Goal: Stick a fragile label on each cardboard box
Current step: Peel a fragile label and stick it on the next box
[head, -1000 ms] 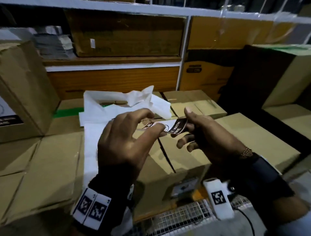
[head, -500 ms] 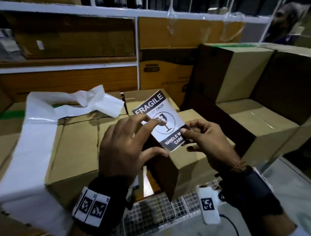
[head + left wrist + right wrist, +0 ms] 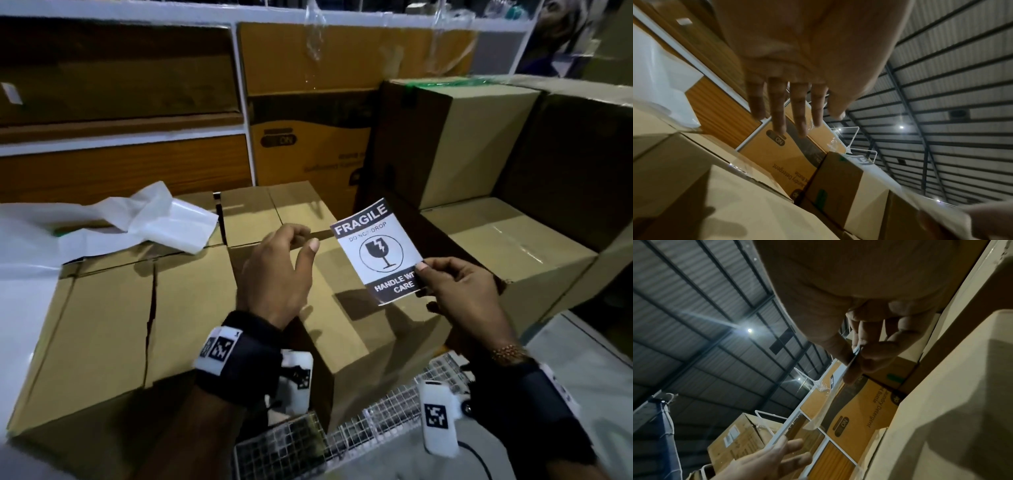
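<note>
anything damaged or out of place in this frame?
One thing: the flat box at the left has a jagged tear running down its top, near the flap seam. A crumpled white sheet lies loose across the boxes behind it. The label looks intact, pinched in the right hand.

shelving: white metal rack (image 3: 245,102) right behind the work area, orange-brown printed cartons (image 3: 308,137) packed into its bays
ceiling: dark corrugated metal roof on black steel beams (image 3: 701,308), proper warehouse look
light: pretty dim, a few small bright ceiling lamps (image 3: 749,330)
front edge: white wire mesh grid (image 3: 387,411) low down, pale grey surface (image 3: 582,370) at right
</note>
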Demonstrator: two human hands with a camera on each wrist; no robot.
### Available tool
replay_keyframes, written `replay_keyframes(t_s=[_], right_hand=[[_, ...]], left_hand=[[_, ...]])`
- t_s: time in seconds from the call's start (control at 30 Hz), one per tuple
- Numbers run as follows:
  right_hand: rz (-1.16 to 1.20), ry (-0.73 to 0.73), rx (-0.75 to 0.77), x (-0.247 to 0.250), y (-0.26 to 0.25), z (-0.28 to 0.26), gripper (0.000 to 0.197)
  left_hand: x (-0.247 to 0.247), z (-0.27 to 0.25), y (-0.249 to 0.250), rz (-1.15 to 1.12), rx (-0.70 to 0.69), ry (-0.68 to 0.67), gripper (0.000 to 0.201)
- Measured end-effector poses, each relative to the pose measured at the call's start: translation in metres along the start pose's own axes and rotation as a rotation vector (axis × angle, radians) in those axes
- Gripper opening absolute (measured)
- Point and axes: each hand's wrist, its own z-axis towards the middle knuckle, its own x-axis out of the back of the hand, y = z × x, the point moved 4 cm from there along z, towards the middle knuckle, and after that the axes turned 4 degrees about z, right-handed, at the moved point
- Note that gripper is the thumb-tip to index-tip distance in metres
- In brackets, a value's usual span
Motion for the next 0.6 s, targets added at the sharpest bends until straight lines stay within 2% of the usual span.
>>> replay_keyframes(t_s=[0.1, 0.17, 0.27, 0.37, 0.5, 0.6], right_hand=[[-0.016, -0.012, 0.009, -0.014, 0.008, 0.004, 0.008], [0.005, -0.037, -0.003, -0.023, 0.013, 0.007, 0.011], [0.064, -0.094, -0.045, -0.033, 0.016, 0.01, 0.013], [0.041, -0.147, -0.015, -0.035, 0.018, 0.018, 0.011], [-0.054, -0.22, 0.005, -0.03, 0.028, 0.029, 0.011], [-0.257, -0.217, 0.097, -0.023, 0.032, 0.035, 0.013]], left_hand=[[-0.024, 0.019, -0.007, 0.112, 0.062, -0.226, 0.024], [-0.035, 0.024, -0.009, 0.125, 0.108, -0.315, 0.031], [-0.044, 0.031, -0.013, 0.026, 0.2, -0.321, 0.046], [-0.049, 0.041, -0.019, -0.068, 0.249, -0.271, 0.058], [-0.056, 0.049, -0.025, -0.104, 0.24, -0.23, 0.051], [-0.065, 0.051, -0.027, -0.094, 0.244, -0.239, 0.039]])
